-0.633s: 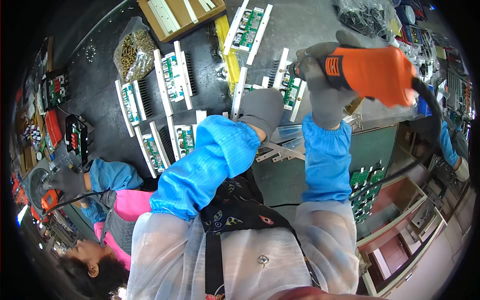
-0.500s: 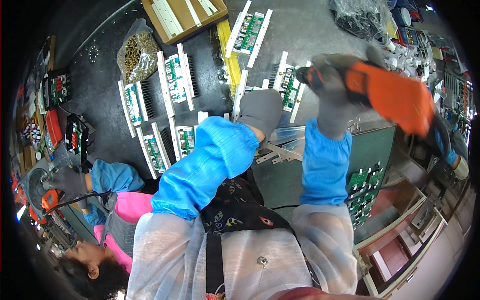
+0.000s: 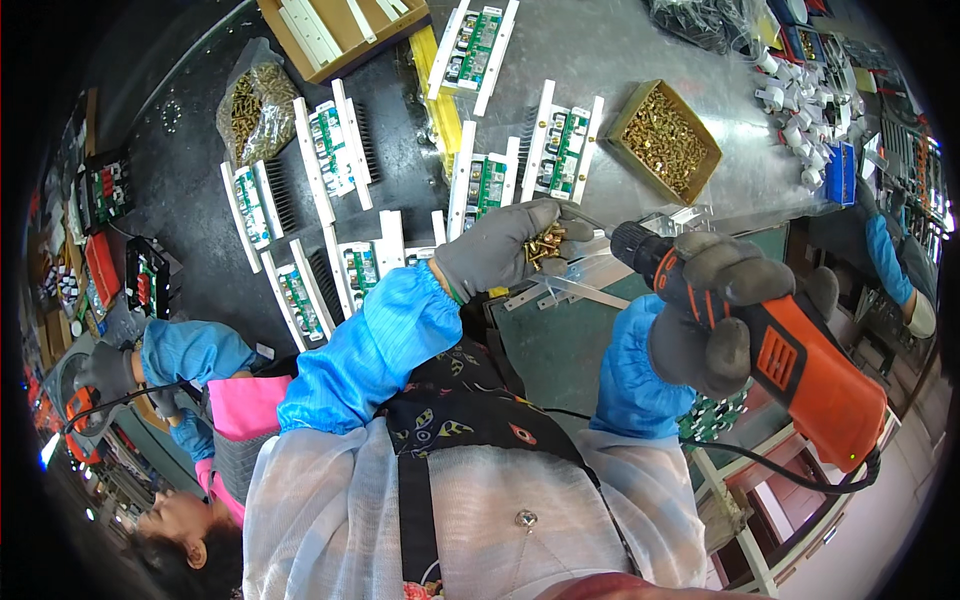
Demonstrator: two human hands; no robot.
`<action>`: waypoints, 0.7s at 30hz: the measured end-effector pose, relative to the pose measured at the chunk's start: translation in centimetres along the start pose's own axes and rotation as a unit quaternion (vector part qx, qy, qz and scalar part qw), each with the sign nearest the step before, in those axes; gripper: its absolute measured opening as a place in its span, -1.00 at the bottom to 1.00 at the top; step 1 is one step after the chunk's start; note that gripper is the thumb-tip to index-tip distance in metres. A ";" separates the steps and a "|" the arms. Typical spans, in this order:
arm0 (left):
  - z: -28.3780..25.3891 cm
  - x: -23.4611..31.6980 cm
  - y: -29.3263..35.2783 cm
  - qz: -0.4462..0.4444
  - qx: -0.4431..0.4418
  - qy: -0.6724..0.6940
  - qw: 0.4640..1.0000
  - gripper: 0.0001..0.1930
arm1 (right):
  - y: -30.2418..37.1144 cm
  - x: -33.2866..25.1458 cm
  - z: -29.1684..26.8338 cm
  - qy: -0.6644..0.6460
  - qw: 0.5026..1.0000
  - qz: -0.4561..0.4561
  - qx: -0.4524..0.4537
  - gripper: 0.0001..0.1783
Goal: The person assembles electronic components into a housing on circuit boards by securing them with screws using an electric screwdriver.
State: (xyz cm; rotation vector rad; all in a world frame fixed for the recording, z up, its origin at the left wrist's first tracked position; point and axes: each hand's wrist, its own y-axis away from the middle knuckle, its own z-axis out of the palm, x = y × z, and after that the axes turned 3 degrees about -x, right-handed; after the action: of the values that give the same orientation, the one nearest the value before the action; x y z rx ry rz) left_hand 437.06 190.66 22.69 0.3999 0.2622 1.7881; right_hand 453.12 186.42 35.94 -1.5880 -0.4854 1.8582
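My left hand, in a grey glove, curls around a small heap of brass-coloured screws. In my right hand, gloved the same way, is an orange and black corded electric screwdriver. Its bit points left, and the tip comes close to the fingertips of my left hand; whether they touch, I cannot tell. Just beyond my left hand lie a green circuit board assembly with white side bars and a similar board assembly to its right.
An open box of screws stands beyond the screwdriver. More board assemblies lie at left, near a plastic bag of screws and a cardboard box of white bars. Metal strips rest at the near edge. A co-worker is at left.
My right hand and the screwdriver have come back toward me, uncovering the box of screws. My left hand has turned, and the screws in it now show.
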 end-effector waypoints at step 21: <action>-2.6 -0.4 -0.8 0.088 -0.047 0.027 0.995 -0.59 | 0.3 -0.1 0.0 0.024 0.999 0.014 0.018 -0.23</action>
State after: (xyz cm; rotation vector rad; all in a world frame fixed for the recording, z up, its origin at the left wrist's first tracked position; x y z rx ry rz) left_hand 436.84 190.54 19.98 0.3152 0.1844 1.9782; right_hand 453.08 186.14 35.85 -1.6191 -0.4090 1.8346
